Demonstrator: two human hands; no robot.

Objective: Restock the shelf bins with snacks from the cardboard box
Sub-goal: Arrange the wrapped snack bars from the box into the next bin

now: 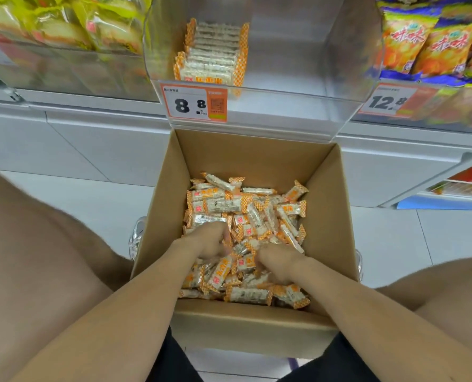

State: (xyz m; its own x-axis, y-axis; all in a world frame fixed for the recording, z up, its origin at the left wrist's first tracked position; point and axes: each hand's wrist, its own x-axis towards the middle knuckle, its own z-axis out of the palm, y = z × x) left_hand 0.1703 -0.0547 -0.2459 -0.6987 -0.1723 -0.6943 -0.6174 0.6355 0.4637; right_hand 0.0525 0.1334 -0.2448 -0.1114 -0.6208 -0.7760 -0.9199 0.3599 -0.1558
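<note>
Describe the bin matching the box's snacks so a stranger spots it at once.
Start at the cardboard box on the floor. The bin is the clear one directly above it, with the 8.8 tag. Unlike its full neighbours, it holds only one short row of orange-white snacks.

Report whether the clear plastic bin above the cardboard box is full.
Nearly empty: the clear plastic bin holds one row of orange-and-white wrapped snacks; the rest of its floor is bare.

The cardboard box (257, 158) is matt card; the snack wrappers (246, 213) are glossy crinkled film; the shelf bin (347, 64) is clear shiny plastic; the floor tiles (394, 238) look smooth.
</note>
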